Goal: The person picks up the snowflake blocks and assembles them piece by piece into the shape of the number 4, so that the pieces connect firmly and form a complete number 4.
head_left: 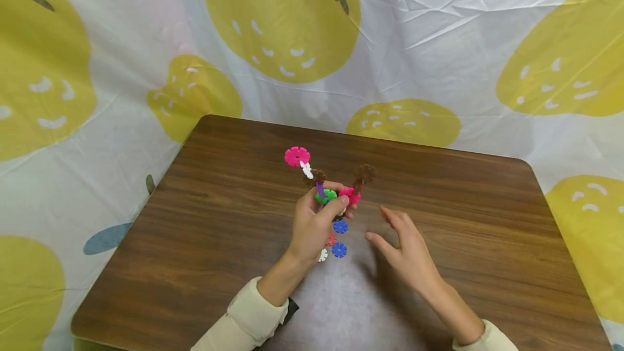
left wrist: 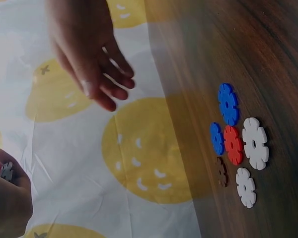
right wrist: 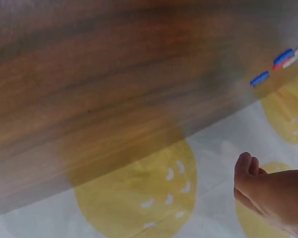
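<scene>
Clamped in the left hand [head_left: 314,223] above the brown wood-grain table [head_left: 219,177], the branching, multicoloured assembly of notched plastic discs [head_left: 329,194] could bend or separate at its slotted joints if squeezed unevenly, while the right hand [head_left: 410,251] hovers empty, thumb and fingers apart.

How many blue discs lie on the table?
2: the nearer blue disc, by the red disc, and the farther blue disc beyond. The left hand may hide others.
</scene>
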Motion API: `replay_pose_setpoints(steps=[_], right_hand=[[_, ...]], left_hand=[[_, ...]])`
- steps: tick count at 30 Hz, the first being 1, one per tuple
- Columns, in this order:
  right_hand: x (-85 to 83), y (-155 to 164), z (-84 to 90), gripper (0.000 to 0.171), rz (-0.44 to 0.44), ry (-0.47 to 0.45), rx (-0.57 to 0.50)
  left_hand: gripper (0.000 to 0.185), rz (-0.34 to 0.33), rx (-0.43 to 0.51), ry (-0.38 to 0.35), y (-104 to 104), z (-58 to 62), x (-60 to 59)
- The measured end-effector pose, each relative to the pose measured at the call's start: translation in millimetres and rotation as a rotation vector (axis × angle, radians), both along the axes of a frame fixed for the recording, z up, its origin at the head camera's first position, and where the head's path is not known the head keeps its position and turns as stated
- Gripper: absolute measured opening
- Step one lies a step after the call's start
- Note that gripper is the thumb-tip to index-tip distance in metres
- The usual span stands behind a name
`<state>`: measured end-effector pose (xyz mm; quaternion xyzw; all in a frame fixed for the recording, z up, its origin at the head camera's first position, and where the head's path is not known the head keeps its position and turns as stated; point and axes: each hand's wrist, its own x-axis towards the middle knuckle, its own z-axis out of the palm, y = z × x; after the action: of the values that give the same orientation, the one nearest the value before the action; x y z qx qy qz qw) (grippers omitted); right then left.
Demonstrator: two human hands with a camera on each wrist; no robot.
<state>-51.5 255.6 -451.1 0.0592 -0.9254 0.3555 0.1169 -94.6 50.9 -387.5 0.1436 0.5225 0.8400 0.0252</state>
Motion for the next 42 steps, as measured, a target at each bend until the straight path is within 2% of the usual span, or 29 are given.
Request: replay_pose_setpoints(steps=[7,17,22,31,36,42], right_hand=[[3.3,-10,-14.1,0.069,0.035,-0.051,0.031],[3.4,-21,-26.1,0.066,0.066,-0.018,0.060],[2.1,-24,-32.5,0.058,0.082,-0.013,0.085],[-2.4,-36,-43.0,0.034,0.119,-0.027,0.133],[-6.8,-47,-44.3,0.034,0.125,-0.029,0.157],[-9.2,-55,-45.3,0.037,0.142,0.033,0.205]], left_hand=[[0.013,-0.004,0.003,-0.013,0,1.5,0.7],[0.014,-0.005,0.020,-0.014,-1,1.7,1.8],[0.014,-0.013,0.025,-0.012,-2,3.8,3.1],[0.012,-0.020,0.031,-0.017,-2,3.0,2.7],[0.013,-0.022,0.039,-0.018,-2,2.7,2.6],[0.012,-0.025,0.042,-0.013,-2,3.0,3.2]])
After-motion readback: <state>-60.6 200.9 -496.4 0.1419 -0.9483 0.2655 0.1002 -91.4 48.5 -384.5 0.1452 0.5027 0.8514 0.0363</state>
